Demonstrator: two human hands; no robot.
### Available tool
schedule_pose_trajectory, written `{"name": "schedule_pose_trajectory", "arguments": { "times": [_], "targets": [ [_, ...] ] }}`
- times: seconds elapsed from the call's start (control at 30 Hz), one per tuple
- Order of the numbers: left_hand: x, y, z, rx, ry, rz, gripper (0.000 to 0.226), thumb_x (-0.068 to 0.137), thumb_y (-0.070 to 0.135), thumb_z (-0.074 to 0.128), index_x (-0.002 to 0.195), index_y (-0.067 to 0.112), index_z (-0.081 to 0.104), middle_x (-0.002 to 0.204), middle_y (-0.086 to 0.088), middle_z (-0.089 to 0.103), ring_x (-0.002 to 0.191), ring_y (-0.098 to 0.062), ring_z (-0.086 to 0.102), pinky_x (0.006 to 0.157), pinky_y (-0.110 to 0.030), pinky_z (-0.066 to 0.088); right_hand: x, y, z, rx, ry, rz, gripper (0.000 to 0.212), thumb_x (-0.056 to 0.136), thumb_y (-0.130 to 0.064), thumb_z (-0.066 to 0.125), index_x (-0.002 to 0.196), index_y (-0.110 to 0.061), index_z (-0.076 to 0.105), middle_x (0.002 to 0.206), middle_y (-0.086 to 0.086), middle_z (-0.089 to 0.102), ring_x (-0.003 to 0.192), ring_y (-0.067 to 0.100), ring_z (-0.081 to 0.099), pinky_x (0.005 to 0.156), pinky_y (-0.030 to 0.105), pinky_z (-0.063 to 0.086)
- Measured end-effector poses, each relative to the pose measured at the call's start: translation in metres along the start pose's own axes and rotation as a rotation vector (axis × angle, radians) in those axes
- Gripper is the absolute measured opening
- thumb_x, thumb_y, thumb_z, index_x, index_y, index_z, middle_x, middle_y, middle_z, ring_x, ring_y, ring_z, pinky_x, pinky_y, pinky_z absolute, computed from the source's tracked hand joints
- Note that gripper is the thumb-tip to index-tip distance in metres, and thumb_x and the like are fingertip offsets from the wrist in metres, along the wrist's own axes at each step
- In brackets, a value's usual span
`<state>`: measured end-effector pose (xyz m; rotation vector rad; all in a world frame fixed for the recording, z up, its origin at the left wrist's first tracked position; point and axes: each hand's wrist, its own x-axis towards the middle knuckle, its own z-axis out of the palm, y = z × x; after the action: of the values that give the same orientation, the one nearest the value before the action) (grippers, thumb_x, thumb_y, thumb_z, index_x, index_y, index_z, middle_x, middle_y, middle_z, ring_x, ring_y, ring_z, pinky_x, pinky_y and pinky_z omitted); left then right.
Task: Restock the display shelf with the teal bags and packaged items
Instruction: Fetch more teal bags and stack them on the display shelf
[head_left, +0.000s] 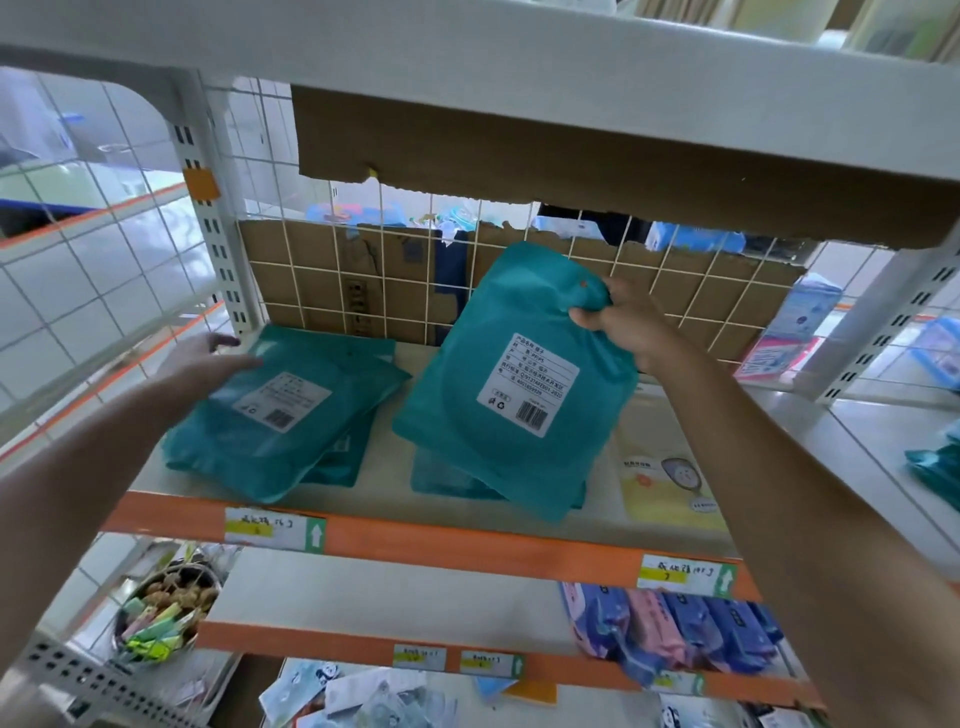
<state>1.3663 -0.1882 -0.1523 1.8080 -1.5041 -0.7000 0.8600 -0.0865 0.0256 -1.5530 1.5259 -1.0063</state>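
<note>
Presently mid-placement, restock partly done. A white metal display shelf with an orange front strip (441, 540) carries everything. Left end of the board: the left hand (208, 364) rests at the back left corner of the left stack of flat teal plastic bags (280, 431). Its fingers are fairly straight and close together, and the thumb is laid on the top bag. Whether any finger hooks under the edge, cannot tell. Count there: two bags plain, the top one label up and a second showing at its front right; more beneath not ruled out. Middle of the board: the held teal bag with white barcode label (514, 384) stands tilted, its lower edge on the middle stack of teal bags (447, 480) and its top leaning toward the wire mesh back. The right hand (618, 322) pinches its top right corner, fingers curled round the fold. Beneath it at least one bag, perhaps two; the edges overlap. Right end: one flat pale yellow packet (670, 483), just beside the middle stack. Past the right post: one more teal pack (935, 467), cut off by the frame edge. Judgement: the next move calls for laying the held bag flat, label up and square on its stack, then letting go of the corner. The yellow packet likely wants company after that.
</note>
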Motion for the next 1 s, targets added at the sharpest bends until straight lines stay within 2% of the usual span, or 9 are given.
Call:
{"name": "schedule_pose_trajectory", "arguments": {
  "times": [0.1,0.17,0.3,0.4,0.5,0.67,0.77,0.83,1.0],
  "targets": [
    [-0.123,0.16,0.019,-0.006,-0.066,0.317,0.066,0.067,0.057,0.07,0.125,0.03,0.051,0.135,0.0,0.045,0.121,-0.018,0.043,0.099,-0.044,0.041,0.002,0.004,-0.002,0.081,0.047,0.074,0.013,0.088,-0.001,0.06,0.098,-0.009,0.059,0.09,0.004,0.065,0.077,0.015,0.063,0.064,0.026,0.052],
    [-0.163,0.212,0.032,0.012,-0.141,0.494,0.071,0.054,0.061,0.076,0.116,0.05,0.044,0.14,0.003,0.039,0.123,-0.012,0.036,0.102,-0.042,0.034,0.004,0.01,-0.005,0.176,0.069,0.143,0.012,0.087,0.0,0.06,0.095,-0.008,0.06,0.093,0.007,0.066,0.082,0.02,0.065,0.07,0.031,0.054],
    [-0.171,0.232,0.068,0.168,-0.311,0.798,0.093,0.046,0.074,0.068,0.129,0.063,0.028,0.14,0.031,0.021,0.131,0.002,0.017,0.112,-0.034,0.012,0.002,0.021,-0.014,0.301,0.141,0.282,0.02,0.087,-0.001,0.062,0.106,-0.005,0.059,0.098,0.008,0.065,0.093,0.025,0.063,0.08,0.038,0.053],
    [-0.172,0.237,0.089,0.43,-0.253,1.043,0.085,0.061,0.081,0.051,0.137,0.048,0.031,0.146,0.014,0.027,0.137,-0.002,0.013,0.115,-0.023,0.002,0.001,0.027,-0.018,0.328,0.169,0.364,0.024,0.087,0.0,0.061,0.11,-0.001,0.059,0.098,0.013,0.066,0.087,0.027,0.064,0.081,0.041,0.053],
    [-0.166,0.235,0.102,0.395,-0.13,1.163,0.058,0.073,0.049,0.064,0.127,0.037,0.047,0.136,0.0,0.05,0.128,-0.012,0.037,0.111,-0.029,0.021,0.0,0.034,-0.021,0.365,0.183,0.437,0.022,0.086,-0.001,0.062,0.108,0.0,0.058,0.101,0.014,0.066,0.093,0.03,0.064,0.089,0.045,0.051],
    [-0.171,0.241,0.101,0.32,-0.007,1.176,0.031,0.082,0.028,0.056,0.11,0.022,0.066,0.118,0.0,0.064,0.111,-0.012,0.053,0.098,-0.028,0.042,-0.004,0.037,-0.021,0.35,0.11,0.489,0.021,0.084,-0.002,0.064,0.103,0.001,0.058,0.108,0.016,0.065,0.099,0.033,0.063,0.092,0.048,0.05],
    [-0.174,0.247,0.092,0.238,0.034,1.107,0.033,0.084,0.023,0.047,0.109,0.015,0.066,0.109,-0.002,0.068,0.101,-0.007,0.06,0.09,-0.026,0.05,-0.006,0.038,-0.019,0.352,0.035,0.452,0.012,0.084,-0.004,0.063,0.092,0.002,0.057,0.089,0.016,0.065,0.072,0.026,0.064,0.068,0.036,0.056],
    [-0.172,0.249,0.086,0.182,0.087,1.045,0.031,0.086,0.024,0.049,0.106,0.008,0.066,0.098,-0.005,0.07,0.086,-0.001,0.06,0.074,-0.022,0.052,-0.007,0.041,-0.018,0.395,0.01,0.366,0.022,0.088,-0.01,0.062,0.105,0.003,0.054,0.089,0.016,0.065,0.065,0.02,0.065,0.058,0.028,0.056],
    [-0.158,0.253,0.071,0.012,0.157,0.689,0.024,0.085,0.017,0.064,0.099,-0.002,0.066,0.094,-0.015,0.07,0.077,-0.026,0.066,0.066,-0.038,0.054,-0.026,0.036,-0.022,0.211,0.058,-0.011,0.044,0.095,-0.038,0.041,0.12,-0.005,0.057,0.097,0.004,0.065,0.08,0.013,0.062,0.069,0.018,0.05]
  ]
}}
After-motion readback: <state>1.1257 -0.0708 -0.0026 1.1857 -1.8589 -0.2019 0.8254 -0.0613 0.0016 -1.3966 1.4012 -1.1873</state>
